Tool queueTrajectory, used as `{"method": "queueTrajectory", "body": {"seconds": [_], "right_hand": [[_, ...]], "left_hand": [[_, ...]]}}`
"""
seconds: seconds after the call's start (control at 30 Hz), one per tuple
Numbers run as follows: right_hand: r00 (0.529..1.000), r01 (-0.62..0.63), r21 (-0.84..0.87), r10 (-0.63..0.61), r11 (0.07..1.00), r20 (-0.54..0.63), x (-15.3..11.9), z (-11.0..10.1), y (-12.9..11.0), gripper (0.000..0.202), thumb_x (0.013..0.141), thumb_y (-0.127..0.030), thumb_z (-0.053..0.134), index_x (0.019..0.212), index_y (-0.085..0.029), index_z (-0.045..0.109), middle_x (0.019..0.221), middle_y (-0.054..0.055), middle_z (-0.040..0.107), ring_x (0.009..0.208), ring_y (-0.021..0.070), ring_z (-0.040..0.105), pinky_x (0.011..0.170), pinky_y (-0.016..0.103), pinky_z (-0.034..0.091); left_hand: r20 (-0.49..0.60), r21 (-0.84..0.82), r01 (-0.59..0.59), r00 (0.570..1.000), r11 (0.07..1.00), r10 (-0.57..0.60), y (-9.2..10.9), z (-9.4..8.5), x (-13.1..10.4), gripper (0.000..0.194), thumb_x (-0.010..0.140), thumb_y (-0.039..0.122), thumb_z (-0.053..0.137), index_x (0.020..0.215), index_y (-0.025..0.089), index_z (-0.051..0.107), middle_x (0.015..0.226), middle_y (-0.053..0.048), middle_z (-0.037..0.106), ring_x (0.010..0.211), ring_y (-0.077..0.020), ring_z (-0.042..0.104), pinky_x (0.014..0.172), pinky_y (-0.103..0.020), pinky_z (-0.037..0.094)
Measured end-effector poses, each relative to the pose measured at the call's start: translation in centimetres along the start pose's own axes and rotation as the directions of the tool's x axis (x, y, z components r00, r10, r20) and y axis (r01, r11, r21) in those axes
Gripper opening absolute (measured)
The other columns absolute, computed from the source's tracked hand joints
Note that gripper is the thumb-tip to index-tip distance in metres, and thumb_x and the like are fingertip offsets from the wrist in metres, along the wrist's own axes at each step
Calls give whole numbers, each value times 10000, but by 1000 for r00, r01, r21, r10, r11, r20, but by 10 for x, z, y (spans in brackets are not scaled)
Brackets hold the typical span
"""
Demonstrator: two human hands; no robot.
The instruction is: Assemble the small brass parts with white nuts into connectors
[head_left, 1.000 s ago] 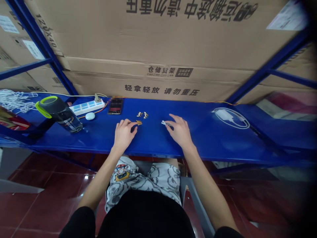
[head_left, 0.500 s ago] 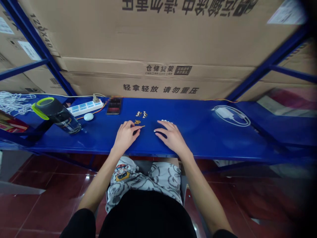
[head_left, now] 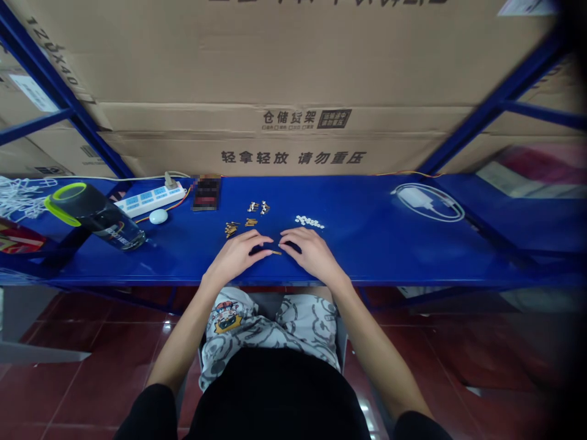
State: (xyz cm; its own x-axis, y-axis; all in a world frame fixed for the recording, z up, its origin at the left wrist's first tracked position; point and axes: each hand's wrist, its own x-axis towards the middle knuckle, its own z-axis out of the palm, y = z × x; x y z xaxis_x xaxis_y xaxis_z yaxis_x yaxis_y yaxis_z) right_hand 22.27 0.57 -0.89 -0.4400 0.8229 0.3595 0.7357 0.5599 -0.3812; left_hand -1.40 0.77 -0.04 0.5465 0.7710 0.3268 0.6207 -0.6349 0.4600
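Both my hands rest on the blue shelf (head_left: 376, 250), fingertips almost meeting. My left hand (head_left: 236, 256) pinches a small brass part (head_left: 276, 252) at its fingertips. My right hand (head_left: 308, 252) is curled just right of that part; whether it holds anything is hidden. Beyond the hands lie a cluster of brass parts (head_left: 232, 228), a few silver parts (head_left: 257, 207) and a row of small white pieces (head_left: 310, 222).
A dark bottle with a green lid (head_left: 94, 215) lies at the left, by a white power strip (head_left: 149, 198), a small white puck (head_left: 158, 216) and a phone (head_left: 206, 192). A coiled white charger (head_left: 426, 201) lies at the right. Cardboard boxes (head_left: 293, 91) wall the back.
Both hands drew back toward me and closer together. The left hand carried a brass part along; the right hand left the white pieces. The camera tilted slightly.
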Motion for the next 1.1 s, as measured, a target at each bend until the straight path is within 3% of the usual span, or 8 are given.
{"method": "queueTrajectory", "body": {"seconds": [0.37, 0.6, 0.87, 1.1], "right_hand": [[999, 32, 25, -32, 999, 0, 1, -1, 4, 227, 1008, -296, 511, 1041, -271, 735, 1225, 44, 722, 1169, 242, 632, 1004, 440, 467], [996, 72, 27, -70, 997, -54, 0, 0, 4, 148, 984, -258, 585, 972, -247, 732, 1110, 36, 757, 1053, 230, 671, 927, 401, 495], [997, 30, 32, -27, 999, -79, 0, 2, 7, 104, 964, -306, 632, 956, -262, 725, 1115, 25, 748, 1062, 230, 667, 938, 411, 493], [999, 7, 6, -7, 1000, -45, 0, -1, 5, 181, 957, -323, 646, 1120, -303, 725, 1185, 15, 732, 1114, 255, 640, 966, 449, 475]], "left_hand": [[-48, 12, 106, 993, 994, -106, 7, 13, 5, 113, 957, 308, 670, 989, 263, 768, 1003, -1, 684, 766, -154, 660, 730, -291, 516], [-55, -19, 32, 998, 999, -33, 8, 11, 4, 106, 999, 272, 603, 1024, 243, 701, 1035, -9, 687, 967, -179, 661, 839, -285, 507], [-73, -15, 48, 996, 999, -49, 6, 12, 5, 71, 1031, 235, 534, 1041, 226, 603, 1052, -20, 673, 1000, -201, 628, 907, -344, 487], [-75, 52, 45, 996, 998, -41, 4, 14, 6, 61, 1039, 224, 505, 1054, 213, 563, 1054, -41, 650, 989, -222, 610, 903, -375, 487]]}}
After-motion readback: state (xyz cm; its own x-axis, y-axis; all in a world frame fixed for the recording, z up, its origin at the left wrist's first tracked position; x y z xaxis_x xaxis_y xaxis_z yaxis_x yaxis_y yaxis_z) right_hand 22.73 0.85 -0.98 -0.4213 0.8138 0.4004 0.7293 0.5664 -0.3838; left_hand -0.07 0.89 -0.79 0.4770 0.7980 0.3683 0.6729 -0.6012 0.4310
